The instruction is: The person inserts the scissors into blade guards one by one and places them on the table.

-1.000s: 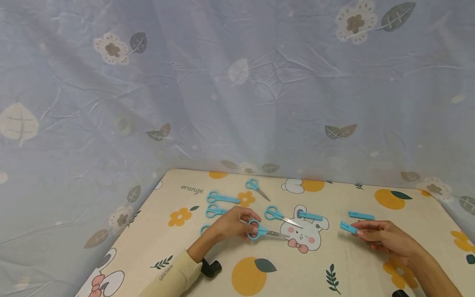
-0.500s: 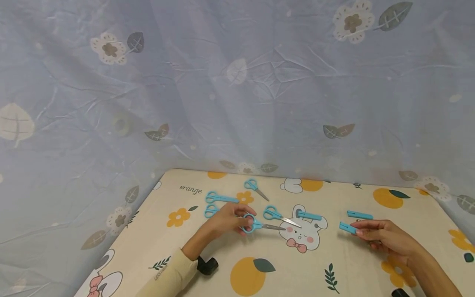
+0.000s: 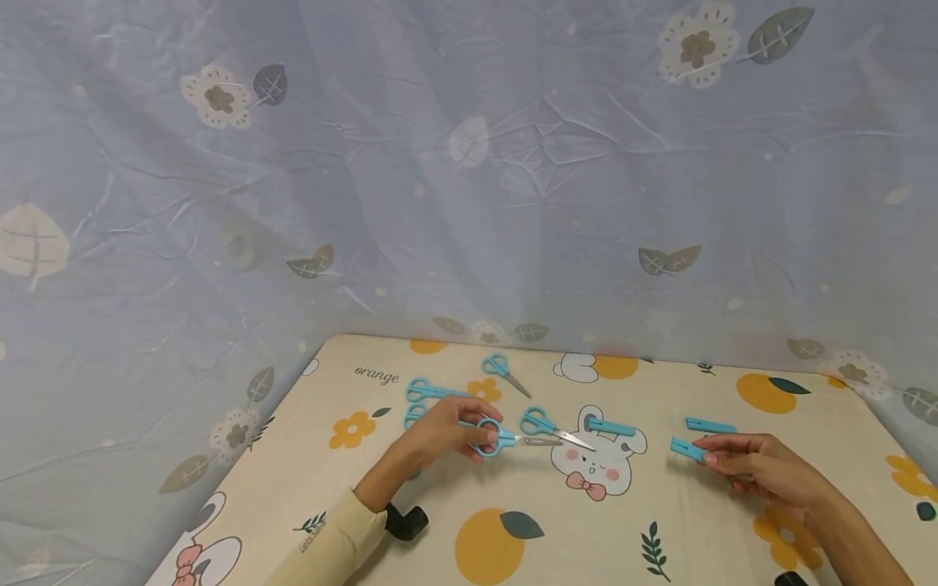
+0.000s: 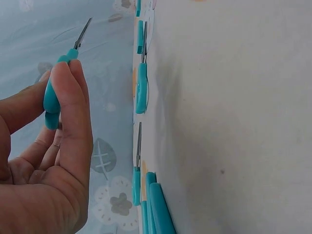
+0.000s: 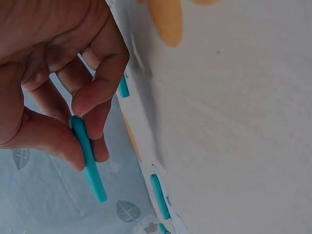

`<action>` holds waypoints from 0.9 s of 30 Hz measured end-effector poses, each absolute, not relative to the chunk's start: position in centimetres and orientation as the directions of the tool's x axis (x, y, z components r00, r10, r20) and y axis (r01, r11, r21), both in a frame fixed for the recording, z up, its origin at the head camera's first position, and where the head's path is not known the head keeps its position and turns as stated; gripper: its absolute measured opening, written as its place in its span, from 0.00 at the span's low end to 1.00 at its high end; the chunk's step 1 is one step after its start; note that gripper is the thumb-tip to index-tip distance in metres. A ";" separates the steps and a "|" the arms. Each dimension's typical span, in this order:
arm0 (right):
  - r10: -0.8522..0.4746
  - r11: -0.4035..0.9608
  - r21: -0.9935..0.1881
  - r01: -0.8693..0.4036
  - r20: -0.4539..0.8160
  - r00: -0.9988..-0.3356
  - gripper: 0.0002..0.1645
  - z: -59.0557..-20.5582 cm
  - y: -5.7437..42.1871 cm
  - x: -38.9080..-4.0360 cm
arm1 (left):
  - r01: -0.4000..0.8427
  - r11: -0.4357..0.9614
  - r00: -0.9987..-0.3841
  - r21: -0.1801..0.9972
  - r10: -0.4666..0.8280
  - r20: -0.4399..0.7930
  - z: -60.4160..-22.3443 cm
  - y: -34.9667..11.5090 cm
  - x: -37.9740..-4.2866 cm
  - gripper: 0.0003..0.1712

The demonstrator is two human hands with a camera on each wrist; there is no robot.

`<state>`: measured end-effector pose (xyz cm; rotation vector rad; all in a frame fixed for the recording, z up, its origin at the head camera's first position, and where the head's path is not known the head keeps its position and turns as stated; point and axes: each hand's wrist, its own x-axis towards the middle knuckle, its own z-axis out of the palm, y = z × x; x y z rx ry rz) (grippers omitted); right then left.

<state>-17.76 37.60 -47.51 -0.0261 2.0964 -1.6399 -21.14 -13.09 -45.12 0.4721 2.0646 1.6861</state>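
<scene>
Left hand [image 3: 456, 427] has thumb and fingers pinching the held scissors [image 3: 505, 440] by their handle, off the cloth [image 3: 381, 521]. Handle's teal, looks like smooth plastic, two round loops, and the slim grey metal blades point across toward the person's right. From the head view they overlap the tips of the loose scissors [image 3: 541, 422], but the left wrist view shows a gap.

Right hand [image 3: 765, 470] pinches the held cap [image 3: 685, 449] between thumb and fingertips, with the other fingers curled loosely behind. It's a slim teal stick, plastic by the look of it, with rounded edges and a slit at the end pointing toward the left hand. The far cap [image 3: 707, 425] lies just behind it, same narrow shape, and the middle cap [image 3: 612, 427] lies across the rabbit print [image 3: 601, 470], near the loose scissors.

The back scissors [image 3: 501, 368] sit farther off, pointed metal blades showing. Over by the left hand there's a row of teal scissors [image 3: 419, 390], partly hidden, so can't make out every one.

Cloth is cream with flat orange and flower prints, pretty smooth. Curtain [image 3: 469, 220] behind is grey-blue, creased, slightly shiny. Left sleeve [image 3: 330, 541] is pale yellow fabric.
</scene>
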 end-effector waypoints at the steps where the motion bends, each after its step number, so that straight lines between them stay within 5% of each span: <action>1: -0.297 0.289 -0.921 0.260 -0.344 -0.891 0.13 -47.4 37.6 -17.7 | -0.007 0.207 -0.850 0.978 0.513 -0.114 -45.0 -13.1 -21.1 0.23; 18: -0.284 0.414 -0.901 0.133 -0.266 -0.921 0.15 -45.4 37.7 -17.3 | 0.032 0.223 -0.863 0.974 0.498 -0.086 -43.1 -13.9 -21.9 0.17; 27: -0.231 0.466 -0.874 0.139 -0.272 -0.934 0.24 -44.3 36.3 -17.6 | 0.033 0.215 -0.869 0.976 0.488 -0.079 -42.7 -13.4 -22.6 0.18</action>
